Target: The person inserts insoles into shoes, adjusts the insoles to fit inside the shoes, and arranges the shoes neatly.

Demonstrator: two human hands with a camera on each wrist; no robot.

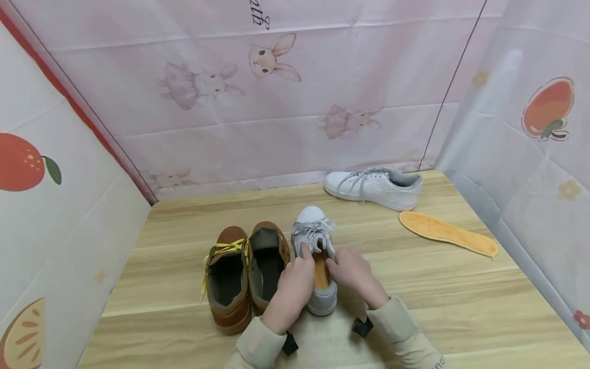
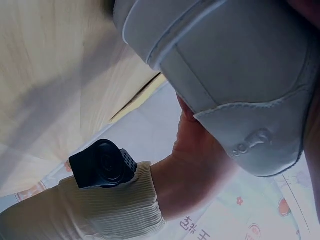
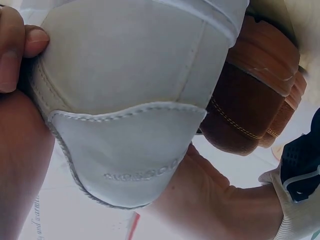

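A white sneaker [image 1: 322,302] with grey laces stands on the table, toe pointing away and heel toward me. Inside its opening lies an orange insole [image 1: 321,274]. My left hand [image 1: 297,279] grips the left side of the opening, its index finger stretched along the collar near the tongue. On the right side, my right hand [image 1: 352,269] pinches the collar edge. The right wrist view shows the sneaker's heel [image 3: 125,145] large, with right-hand fingers [image 3: 10,55] curled at its side. In the left wrist view the heel [image 2: 250,120] hides most of the insole's surroundings.
Just left of the sneaker is a pair of brown shoes [image 1: 232,315] with yellow laces. Another white sneaker [image 1: 378,190] sits at the back by the pink curtain wall. A loose orange insole [image 1: 444,230] lies on the wooden table [image 1: 461,302] at the right.
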